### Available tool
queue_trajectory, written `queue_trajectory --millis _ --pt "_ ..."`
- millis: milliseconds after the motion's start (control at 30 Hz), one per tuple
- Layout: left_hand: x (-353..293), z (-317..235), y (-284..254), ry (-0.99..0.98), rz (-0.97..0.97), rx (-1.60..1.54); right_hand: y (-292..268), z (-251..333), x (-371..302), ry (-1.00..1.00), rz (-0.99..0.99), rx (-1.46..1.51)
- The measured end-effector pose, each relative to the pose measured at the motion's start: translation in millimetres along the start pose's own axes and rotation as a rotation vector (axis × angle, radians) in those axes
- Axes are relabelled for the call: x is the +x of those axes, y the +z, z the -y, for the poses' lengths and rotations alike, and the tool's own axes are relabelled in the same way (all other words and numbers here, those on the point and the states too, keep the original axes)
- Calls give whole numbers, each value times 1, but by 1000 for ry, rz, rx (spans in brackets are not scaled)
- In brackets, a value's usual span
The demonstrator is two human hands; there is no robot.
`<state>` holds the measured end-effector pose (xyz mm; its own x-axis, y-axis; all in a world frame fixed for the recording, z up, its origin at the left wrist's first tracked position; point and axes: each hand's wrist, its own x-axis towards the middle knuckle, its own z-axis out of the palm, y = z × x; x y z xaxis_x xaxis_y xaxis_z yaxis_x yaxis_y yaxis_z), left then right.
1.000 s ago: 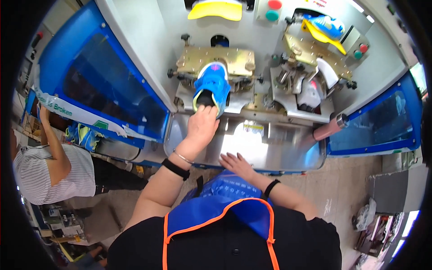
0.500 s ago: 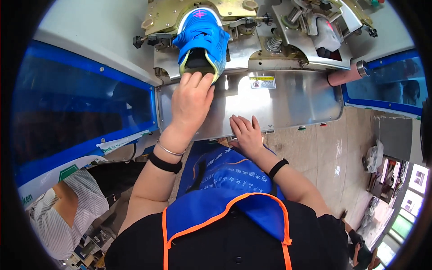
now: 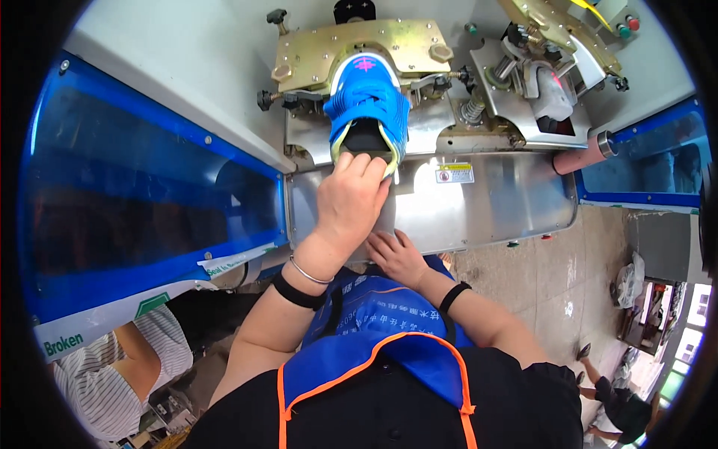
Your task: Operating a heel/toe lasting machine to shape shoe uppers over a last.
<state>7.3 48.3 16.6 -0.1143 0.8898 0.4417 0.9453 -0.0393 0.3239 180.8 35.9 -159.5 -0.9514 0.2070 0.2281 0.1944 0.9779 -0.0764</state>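
A blue sports shoe (image 3: 372,108) with a pink mark on its toe and a yellow-green collar sits in a metal machine (image 3: 359,49), its toe against the brass-coloured plate. My left hand (image 3: 351,194) grips the shoe's heel, the fingers curled over the collar into the opening and the thumb hidden behind the heel. Below it to the right, my right hand (image 3: 398,258) lies on the front edge of the steel shelf (image 3: 508,202), its fingers stretched out and holding nothing.
To the right is a second machine station with a grey shoe-shaped form (image 3: 550,93). A pink bottle (image 3: 583,153) lies at the shelf's right end. Blue-framed dark panels (image 3: 149,172) flank both sides. One person (image 3: 142,367) is at lower left, another (image 3: 624,404) at lower right.
The whole view has shifted, so the machine appears lower and further right. My left hand stays on the shoe's heel, and my right hand stays at the shelf edge.
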Motion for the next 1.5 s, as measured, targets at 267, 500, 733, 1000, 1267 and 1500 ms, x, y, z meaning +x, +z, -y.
queue_trajectory --millis 267,500,733,1000,1267,1500 --pt "6 -5 2 -47 29 88 -3 -18 -4 -64 18 67" --pt "-2 -6 26 -54 27 89 -22 -31 -32 -1 102 87" --pt "-8 -4 20 -97 -104 68 -43 -25 -84 227 108 114" --pt "-8 -14 36 -83 -125 97 -69 -23 -140 482 62 171" --pt "-19 -27 46 -204 -46 195 -37 19 -338 1339 275 640" --pt "-31 -35 63 -157 -155 304 4 175 -609 2193 185 699"
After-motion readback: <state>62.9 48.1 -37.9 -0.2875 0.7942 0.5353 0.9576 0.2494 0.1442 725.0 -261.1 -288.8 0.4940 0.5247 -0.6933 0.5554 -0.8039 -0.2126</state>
